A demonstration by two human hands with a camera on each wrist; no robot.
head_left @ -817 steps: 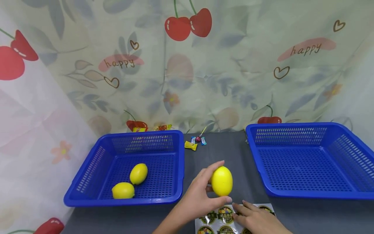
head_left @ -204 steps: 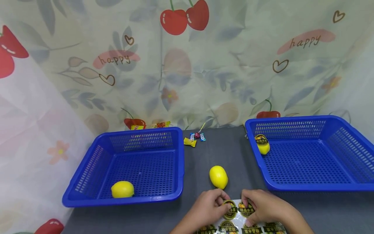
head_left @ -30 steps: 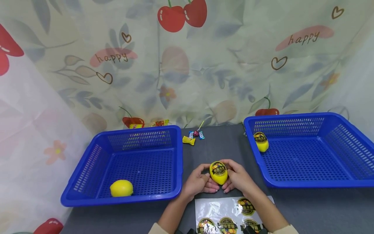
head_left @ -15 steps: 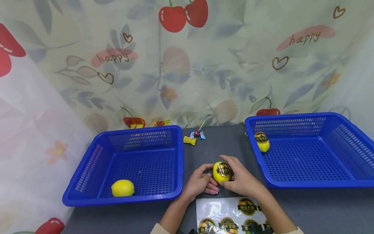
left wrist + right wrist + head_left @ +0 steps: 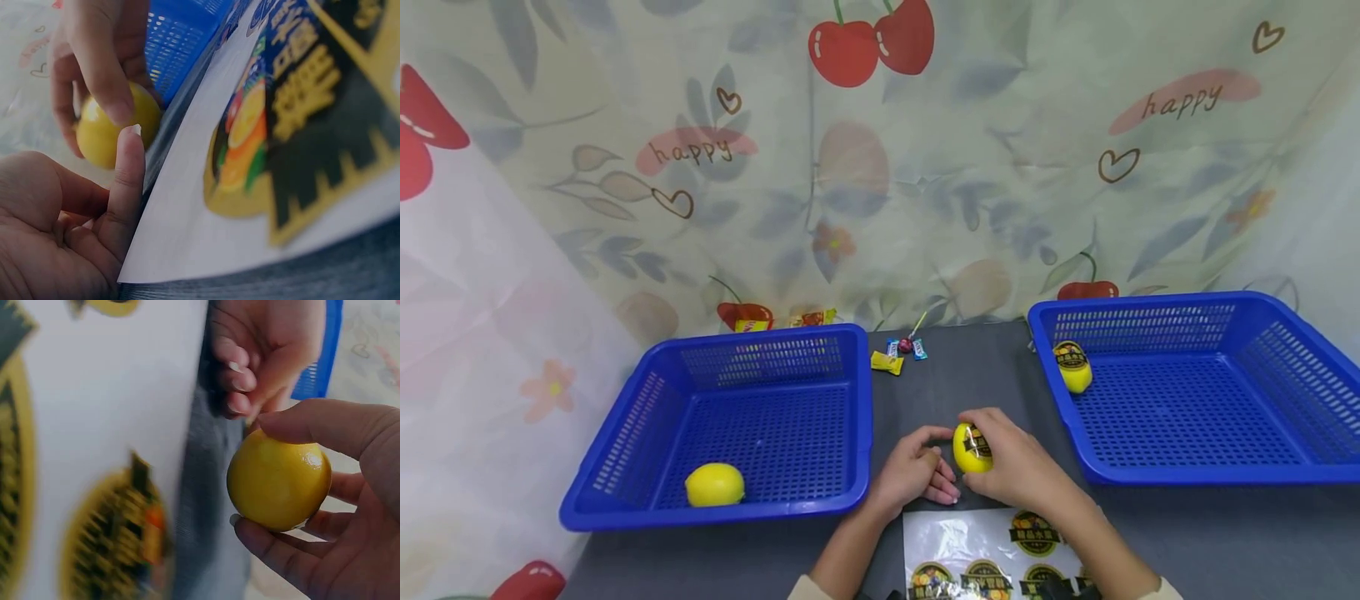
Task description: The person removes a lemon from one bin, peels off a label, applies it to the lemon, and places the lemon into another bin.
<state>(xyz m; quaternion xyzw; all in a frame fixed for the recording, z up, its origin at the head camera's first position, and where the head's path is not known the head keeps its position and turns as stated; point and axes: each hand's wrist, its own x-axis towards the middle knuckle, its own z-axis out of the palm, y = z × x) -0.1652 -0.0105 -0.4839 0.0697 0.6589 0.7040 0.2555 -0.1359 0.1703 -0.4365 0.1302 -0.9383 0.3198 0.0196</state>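
Observation:
My right hand (image 5: 992, 457) grips a yellow lemon (image 5: 970, 450) with a dark round sticker on it, just above the grey table between two blue baskets. In the right wrist view, thumb and fingers curl round the lemon (image 5: 278, 481). My left hand (image 5: 921, 473) rests on the table right beside it, fingers loosely curled and holding nothing. The left wrist view shows that hand (image 5: 75, 231) below the lemon (image 5: 100, 134). A white sticker sheet (image 5: 992, 550) with round fruit labels lies in front of both hands.
The left blue basket (image 5: 715, 512) holds one plain lemon (image 5: 715, 485). In the right blue basket (image 5: 1210, 477) a stickered lemon (image 5: 1073, 367) lies at the far left corner. A few wrapped sweets (image 5: 898, 354) lie at the back by the printed curtain.
A second ago both hands held the stickered lemon. The left hand has let go and lies beside it; the right hand alone now grips and has turned it.

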